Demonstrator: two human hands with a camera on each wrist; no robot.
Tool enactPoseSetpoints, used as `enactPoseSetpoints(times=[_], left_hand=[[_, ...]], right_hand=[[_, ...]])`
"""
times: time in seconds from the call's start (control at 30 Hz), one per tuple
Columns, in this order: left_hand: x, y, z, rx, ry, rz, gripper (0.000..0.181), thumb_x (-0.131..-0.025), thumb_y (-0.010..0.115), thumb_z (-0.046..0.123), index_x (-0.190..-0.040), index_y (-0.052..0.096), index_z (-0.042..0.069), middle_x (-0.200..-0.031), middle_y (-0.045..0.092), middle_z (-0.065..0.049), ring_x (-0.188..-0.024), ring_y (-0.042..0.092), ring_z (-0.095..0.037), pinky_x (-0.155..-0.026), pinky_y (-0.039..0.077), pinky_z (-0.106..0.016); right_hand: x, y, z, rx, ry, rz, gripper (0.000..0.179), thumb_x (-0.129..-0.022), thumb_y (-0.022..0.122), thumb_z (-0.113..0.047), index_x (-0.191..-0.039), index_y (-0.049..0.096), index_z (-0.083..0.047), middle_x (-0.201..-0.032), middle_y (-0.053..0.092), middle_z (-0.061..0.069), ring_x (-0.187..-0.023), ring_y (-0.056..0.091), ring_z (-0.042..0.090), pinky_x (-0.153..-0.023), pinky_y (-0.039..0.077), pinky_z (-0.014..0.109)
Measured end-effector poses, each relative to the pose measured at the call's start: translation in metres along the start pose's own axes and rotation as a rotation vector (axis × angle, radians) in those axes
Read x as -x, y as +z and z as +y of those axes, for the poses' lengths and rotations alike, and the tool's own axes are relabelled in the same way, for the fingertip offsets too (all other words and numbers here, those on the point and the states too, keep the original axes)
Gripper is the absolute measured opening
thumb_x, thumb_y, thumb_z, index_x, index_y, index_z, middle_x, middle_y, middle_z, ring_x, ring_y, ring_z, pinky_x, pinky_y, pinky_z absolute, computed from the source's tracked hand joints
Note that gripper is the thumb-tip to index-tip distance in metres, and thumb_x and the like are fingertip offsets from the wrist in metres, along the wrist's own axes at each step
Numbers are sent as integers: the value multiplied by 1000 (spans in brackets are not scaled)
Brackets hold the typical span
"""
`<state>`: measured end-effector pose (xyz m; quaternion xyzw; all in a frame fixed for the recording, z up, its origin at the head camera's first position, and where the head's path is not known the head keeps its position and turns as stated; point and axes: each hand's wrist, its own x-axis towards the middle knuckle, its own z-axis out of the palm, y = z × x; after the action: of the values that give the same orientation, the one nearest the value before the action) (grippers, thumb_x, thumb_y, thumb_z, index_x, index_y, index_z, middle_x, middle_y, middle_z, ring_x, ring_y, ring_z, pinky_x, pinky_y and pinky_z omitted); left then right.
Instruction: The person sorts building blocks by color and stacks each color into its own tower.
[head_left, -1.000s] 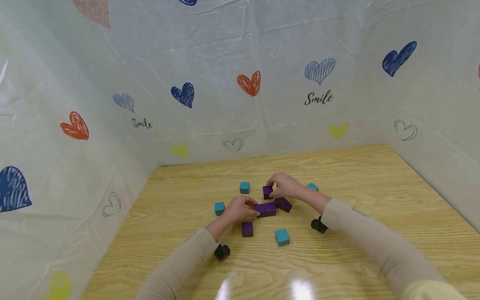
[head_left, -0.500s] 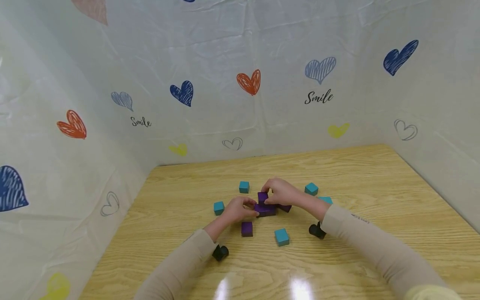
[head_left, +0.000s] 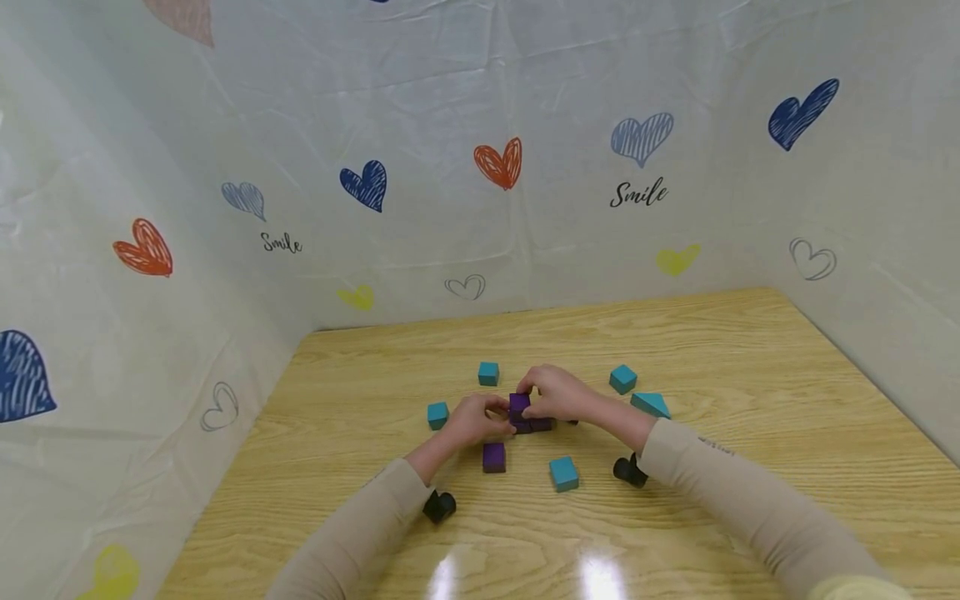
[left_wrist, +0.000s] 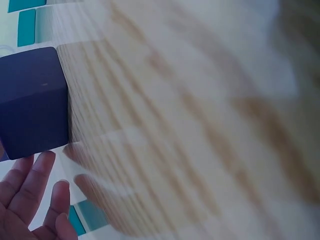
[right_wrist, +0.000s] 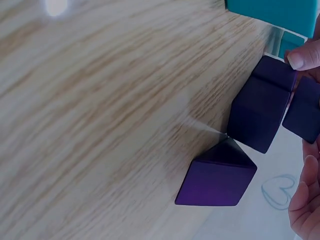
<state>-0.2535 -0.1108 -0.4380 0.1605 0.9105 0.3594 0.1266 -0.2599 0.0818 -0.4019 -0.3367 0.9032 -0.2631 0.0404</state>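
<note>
Above a pair of purple cubes (head_left: 542,425), the right hand (head_left: 558,393) pinches another purple cube (head_left: 519,403) between thumb and fingers. The left hand (head_left: 471,419) grips the left cube of the pair at its left end, thumb on the near side. In the right wrist view, the raised cube (right_wrist: 303,111) overlaps the lower pair (right_wrist: 260,107), and a purple triangular block (right_wrist: 217,182) stands beside them. That block is mostly hidden behind the right hand in the head view. A loose purple cube (head_left: 494,457) lies close in front of the left hand and looms large in the left wrist view.
Teal cubes lie around the hands: one behind (head_left: 488,373), one left (head_left: 438,415), one in front (head_left: 564,473) and one at right (head_left: 622,378). Next to the latter is a teal triangular block (head_left: 651,405). A printed white sheet (head_left: 420,250) encloses the wooden table (head_left: 360,375).
The right hand has carried its purple cube left and nearer, from behind the pair to over its left cube. The left hand has stayed almost still.
</note>
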Motion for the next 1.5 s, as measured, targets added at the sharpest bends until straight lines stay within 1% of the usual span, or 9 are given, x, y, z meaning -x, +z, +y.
enactPoseSetpoints(times=[0.17,0.33,0.7,0.9,1.0,1.23,1.5], left_hand=[[1,1,1,-1,3,9,31,-77,74,20,-104,67,8,-96,67,-5,-79,61,-14,-66,49,-24],[2,0,2,-1,0,14,30,-76,75,20,-102,67,7,-95,67,-5,-80,61,-15,-66,49,-25],[3,0,3,32,-12,6,33,-77,74,22,-105,66,7,-96,67,-6,-81,61,-15,-67,50,-26],[4,0,4,31,-11,6,36,-77,74,22,-109,65,6,-98,67,-7,-82,62,-17,-67,50,-27],[5,-1,4,28,-11,8,37,-78,74,21,-109,65,6,-99,67,-7,-82,62,-18,-67,50,-27],[5,-1,4,27,-21,6,35,-78,74,22,-109,65,8,-98,67,-6,-81,61,-15,-66,49,-25],[3,1,3,28,-25,14,34,-77,74,21,-107,66,8,-99,67,-5,-83,61,-15,-67,49,-26]], right_hand=[[0,2,-1,1,1,3,24,-77,73,-14,-98,68,-4,-96,63,7,-93,57,28,-75,46,31],[0,3,-2,5,5,2,24,-78,72,-14,-99,68,-4,-97,63,7,-93,56,27,-76,46,31],[1,5,-1,9,-5,15,25,-78,73,-16,-100,68,-5,-97,62,6,-92,56,25,-77,47,32],[3,6,0,-4,12,14,33,-77,73,-17,-106,65,-1,-100,63,8,-93,57,27,-76,47,32],[4,6,1,-15,20,15,36,-77,74,-17,-107,64,0,-99,63,9,-91,57,26,-74,47,30],[5,8,5,-21,5,20,33,-78,73,-17,-105,65,-1,-94,63,7,-84,56,23,-66,44,23],[6,9,5,-25,-3,38,30,-77,73,-16,-102,67,-2,-93,63,6,-83,56,23,-66,42,23]])
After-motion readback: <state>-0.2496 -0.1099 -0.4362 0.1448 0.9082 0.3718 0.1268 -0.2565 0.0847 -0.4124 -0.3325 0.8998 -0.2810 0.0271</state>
